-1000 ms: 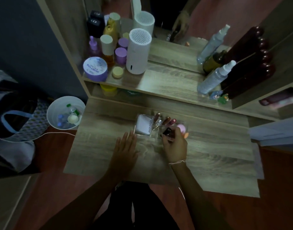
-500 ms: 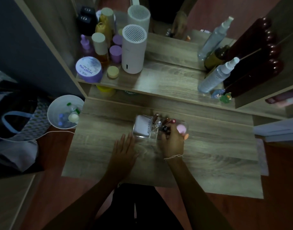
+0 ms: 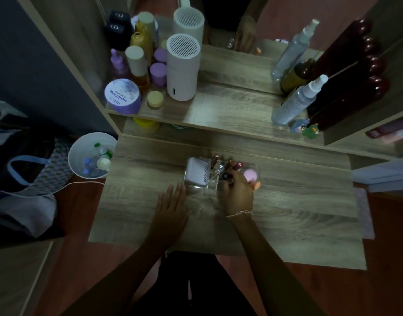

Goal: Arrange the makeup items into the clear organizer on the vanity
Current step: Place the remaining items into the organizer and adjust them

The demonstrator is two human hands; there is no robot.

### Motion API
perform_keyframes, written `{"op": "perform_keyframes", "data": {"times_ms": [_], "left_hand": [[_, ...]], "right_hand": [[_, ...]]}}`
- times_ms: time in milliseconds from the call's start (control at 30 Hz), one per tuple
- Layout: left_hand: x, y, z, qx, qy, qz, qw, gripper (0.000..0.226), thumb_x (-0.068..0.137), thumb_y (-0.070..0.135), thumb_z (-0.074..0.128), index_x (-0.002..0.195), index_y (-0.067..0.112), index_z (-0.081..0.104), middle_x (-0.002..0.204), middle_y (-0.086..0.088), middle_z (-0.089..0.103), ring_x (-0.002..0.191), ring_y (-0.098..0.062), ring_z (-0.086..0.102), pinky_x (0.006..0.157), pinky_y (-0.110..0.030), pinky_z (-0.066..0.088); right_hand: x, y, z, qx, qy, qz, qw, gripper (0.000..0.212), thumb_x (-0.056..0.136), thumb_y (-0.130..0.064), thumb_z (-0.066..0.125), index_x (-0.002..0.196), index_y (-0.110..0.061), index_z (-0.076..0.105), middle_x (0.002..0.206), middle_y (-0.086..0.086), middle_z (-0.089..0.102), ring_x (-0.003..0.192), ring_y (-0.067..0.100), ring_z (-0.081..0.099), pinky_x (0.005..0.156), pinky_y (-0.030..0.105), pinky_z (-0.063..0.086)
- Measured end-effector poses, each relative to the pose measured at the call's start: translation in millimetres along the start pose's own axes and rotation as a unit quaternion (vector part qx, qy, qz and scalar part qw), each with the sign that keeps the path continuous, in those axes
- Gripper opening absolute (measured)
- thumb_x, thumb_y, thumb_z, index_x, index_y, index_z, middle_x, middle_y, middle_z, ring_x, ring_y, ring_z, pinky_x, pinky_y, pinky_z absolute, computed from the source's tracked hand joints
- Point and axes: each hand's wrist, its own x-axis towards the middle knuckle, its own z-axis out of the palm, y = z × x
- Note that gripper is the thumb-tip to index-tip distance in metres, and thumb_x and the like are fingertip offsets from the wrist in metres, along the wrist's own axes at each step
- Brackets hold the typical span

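Note:
The clear organizer [image 3: 197, 185] sits mid-vanity on the wooden top. Inside it are a lilac compact [image 3: 198, 169] at the left, several lipsticks [image 3: 233, 164] standing in the middle, and a pink sponge [image 3: 250, 175] at the right. My right hand [image 3: 238, 193] reaches over the organizer's front, its fingers closed on a small dark makeup item [image 3: 226, 176] held over a middle compartment. An orange sponge [image 3: 257, 185] peeks out beside that hand. Flat on the table lies my left hand [image 3: 173, 205], fingers spread, its tips just short of the organizer's left front corner.
The raised shelf holds a white cylinder device [image 3: 182, 68], a purple jar [image 3: 122, 96], several bottles [image 3: 136, 65] and a spray bottle [image 3: 297, 102]. A mirror stands behind. A white bin [image 3: 91, 156] and a bag [image 3: 25, 165] are on the floor at left.
My right hand has moved forward from the table in front of the organizer to over its middle compartments, carrying the dark item. My left hand has stayed flat.

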Motion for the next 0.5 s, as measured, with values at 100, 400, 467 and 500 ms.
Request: {"op": "perform_keyframes", "data": {"times_ms": [100, 400, 467, 500], "left_hand": [[-4, -2, 1, -0.004, 0.0, -0.001, 1.0, 0.066, 0.09, 0.045, 0.03, 0.139, 0.001, 0.032, 0.144, -0.021, 0.039, 0.132, -0.041, 0.036, 0.101, -0.059, 0.037], [-4, -1, -26, -0.111, 0.113, 0.009, 0.987, 0.058, 0.088, 0.031, 0.033, 0.138, 0.002, 0.03, 0.145, -0.026, 0.034, 0.135, -0.039, 0.026, 0.106, -0.061, 0.022], [9, 4, -38, -0.156, 0.17, 0.004, 0.973, 0.051, 0.092, 0.027, 0.035, 0.139, 0.007, 0.032, 0.147, -0.02, 0.033, 0.138, -0.031, 0.02, 0.111, -0.054, 0.017], [18, 7, -46, -0.174, 0.192, 0.001, 0.966, 0.048, 0.093, 0.025, 0.039, 0.138, 0.009, 0.034, 0.147, -0.018, 0.035, 0.139, -0.029, 0.021, 0.112, -0.051, 0.018]], "right_hand": [[0, -2, -2, 0.001, 0.003, -0.006, 1.0, 0.029, 0.083, -0.003, 0.059, 0.111, -0.008, 0.063, 0.108, 0.016, 0.07, 0.096, 0.034, 0.065, 0.079, 0.042, 0.054], [-6, -1, -15, 0.02, 0.028, -0.011, 0.999, 0.023, 0.087, -0.008, 0.061, 0.109, -0.012, 0.063, 0.103, 0.012, 0.069, 0.086, 0.031, 0.068, 0.072, 0.042, 0.058], [-8, 0, -22, 0.028, 0.046, -0.018, 0.998, 0.019, 0.088, -0.008, 0.06, 0.107, -0.01, 0.065, 0.102, 0.013, 0.066, 0.084, 0.03, 0.067, 0.071, 0.043, 0.058], [-7, 0, -27, 0.035, 0.058, -0.023, 0.997, 0.018, 0.088, -0.009, 0.06, 0.106, -0.009, 0.065, 0.102, 0.014, 0.066, 0.082, 0.03, 0.067, 0.071, 0.043, 0.057]]}}
